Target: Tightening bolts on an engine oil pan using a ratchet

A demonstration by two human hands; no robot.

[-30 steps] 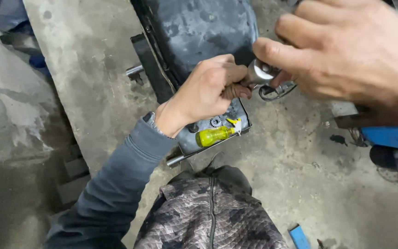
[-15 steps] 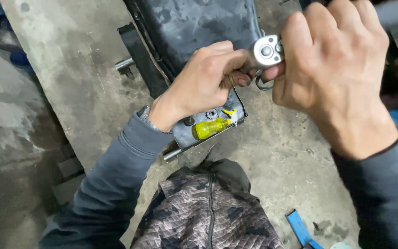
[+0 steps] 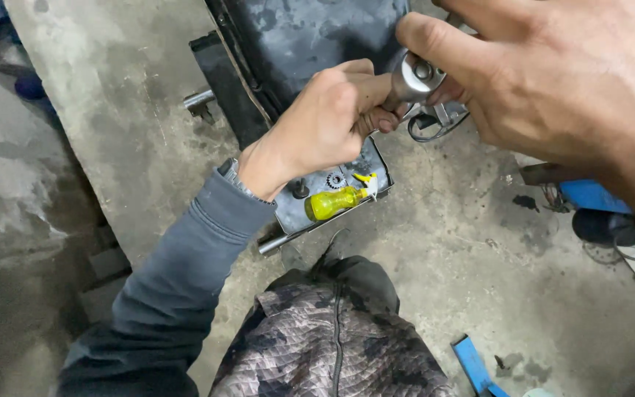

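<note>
The ratchet wrench (image 3: pixel 414 77) is a bright steel tool with a round head and a small knob in its centre; only the head shows, since its handle is buried in a fist. It is held up above the concrete floor (image 3: pixel 479 257), in front of a dark, stained metal body (image 3: pixel 310 37). The left hand (image 3: pixel 325 125) is curled tight around the handle, knuckles up, its grey sleeve (image 3: pixel 185 272) running down toward the camera. The right hand (image 3: pixel 553 81) comes in from the upper right, thumb laid across the top of the head and fingers closed beneath it. Just below the fist, a small yellow bottle (image 3: pixel 332 202) lies on its side in a shallow metal tray (image 3: pixel 295 220).
</note>
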